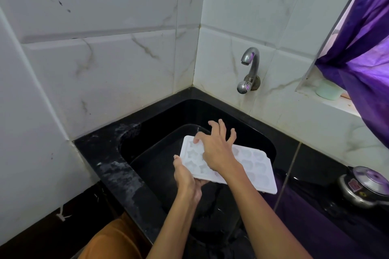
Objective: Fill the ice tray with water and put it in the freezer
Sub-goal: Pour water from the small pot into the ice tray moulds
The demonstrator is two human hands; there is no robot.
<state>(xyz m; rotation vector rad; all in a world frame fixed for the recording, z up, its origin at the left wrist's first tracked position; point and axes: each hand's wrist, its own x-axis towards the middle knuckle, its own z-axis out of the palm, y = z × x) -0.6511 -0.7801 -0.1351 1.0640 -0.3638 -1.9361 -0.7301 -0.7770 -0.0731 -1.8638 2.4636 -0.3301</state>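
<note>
tray: white ice tray [254, 169] hovering tilted over the black sink [259, 132]
left hand [186, 176]: gripping its near-left edge from below
right hand [216, 149]: fingers spread, resting on top
tap [249, 65]: sitting dry

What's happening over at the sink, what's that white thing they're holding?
A person is holding a white ice tray over a black sink. The left hand grips the tray's near edge from below, while the right hand reaches across the top, fingertips on the far end. The tap on the tiled wall shows no water running. Whether the tray holds water yet is hard to tell. A metal pot lid sits on the counter to the right.
</note>
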